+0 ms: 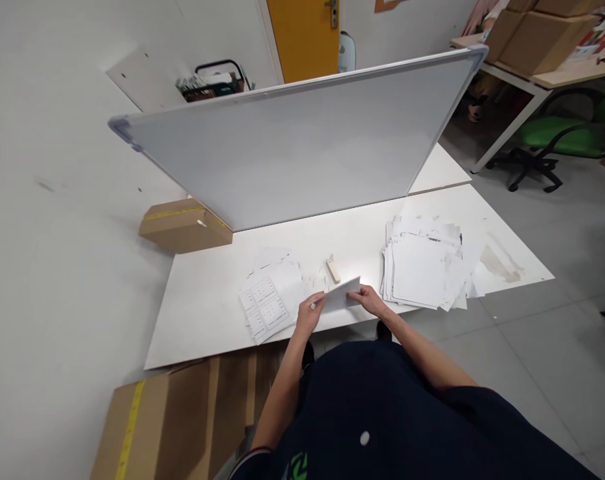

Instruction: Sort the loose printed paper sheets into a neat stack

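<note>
Both my hands grip a folded sheet of paper (339, 297) just above the front edge of the white table. My left hand (309, 313) pinches its left end, and my right hand (367, 299) pinches the right end. Behind the paper lies a small cream-coloured block (333, 271); I cannot make out what it is. To the left of my left hand is a stack of printed sheets (268, 308) with boxed diagrams. A larger, uneven pile of white paper (419, 267) lies to the right of my right hand.
A large whiteboard (302, 147) stands upright across the table (197, 313). One cardboard box (182, 227) sits at the table's back left, and more boxes (182, 413) stand below its left front. A green chair (562, 137) and a desk with boxes are at the right.
</note>
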### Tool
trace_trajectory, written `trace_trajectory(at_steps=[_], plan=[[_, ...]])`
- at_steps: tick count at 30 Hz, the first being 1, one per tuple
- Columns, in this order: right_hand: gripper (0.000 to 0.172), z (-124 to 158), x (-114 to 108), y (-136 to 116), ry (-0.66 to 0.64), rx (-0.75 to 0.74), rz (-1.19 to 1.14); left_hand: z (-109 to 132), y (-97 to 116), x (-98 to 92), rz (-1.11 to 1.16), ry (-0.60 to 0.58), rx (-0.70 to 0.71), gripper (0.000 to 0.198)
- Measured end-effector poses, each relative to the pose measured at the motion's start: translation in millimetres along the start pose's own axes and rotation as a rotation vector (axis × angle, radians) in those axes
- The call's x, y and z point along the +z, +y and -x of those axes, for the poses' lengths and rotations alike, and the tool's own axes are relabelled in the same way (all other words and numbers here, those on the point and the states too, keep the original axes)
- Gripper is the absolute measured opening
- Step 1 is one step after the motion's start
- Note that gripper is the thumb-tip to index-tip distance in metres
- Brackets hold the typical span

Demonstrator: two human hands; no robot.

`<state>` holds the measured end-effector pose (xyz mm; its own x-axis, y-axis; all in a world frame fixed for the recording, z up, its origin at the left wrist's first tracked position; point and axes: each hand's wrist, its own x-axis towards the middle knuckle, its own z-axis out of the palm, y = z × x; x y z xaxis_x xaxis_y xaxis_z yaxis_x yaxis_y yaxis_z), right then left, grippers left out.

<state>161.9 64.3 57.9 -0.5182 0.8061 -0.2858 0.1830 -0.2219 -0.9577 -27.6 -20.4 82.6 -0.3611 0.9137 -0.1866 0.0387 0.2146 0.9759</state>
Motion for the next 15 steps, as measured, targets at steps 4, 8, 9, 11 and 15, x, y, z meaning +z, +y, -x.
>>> trace_trajectory(at_steps=[4, 8, 9, 11, 15], plan=[[0.032, -6.4, 6.9, -12.9, -0.023, 0.044, -0.086, 1.2, 0.5, -10.2, 0.098, 0.094, -0.079, 0.027], [0.032, -13.4, 21.4, -11.2, -0.031, 0.113, -0.174, 3.3, -10.2, -16.3, 0.132, 0.145, -0.162, 0.032], [0.033, -14.1, 24.6, -8.9, -0.040, 0.128, -0.196, 3.8, -13.5, -15.9, 0.139, 0.163, -0.183, 0.034], [0.034, -14.4, 27.7, -4.0, -0.027, 0.150, -0.199, 4.3, -19.3, -12.2, 0.153, 0.172, -0.223, 0.036], [0.033, -12.2, 6.1, 2.3, 0.173, 0.136, 0.007, 4.5, -28.5, 5.6, 0.122, 0.110, -0.253, 0.036]])
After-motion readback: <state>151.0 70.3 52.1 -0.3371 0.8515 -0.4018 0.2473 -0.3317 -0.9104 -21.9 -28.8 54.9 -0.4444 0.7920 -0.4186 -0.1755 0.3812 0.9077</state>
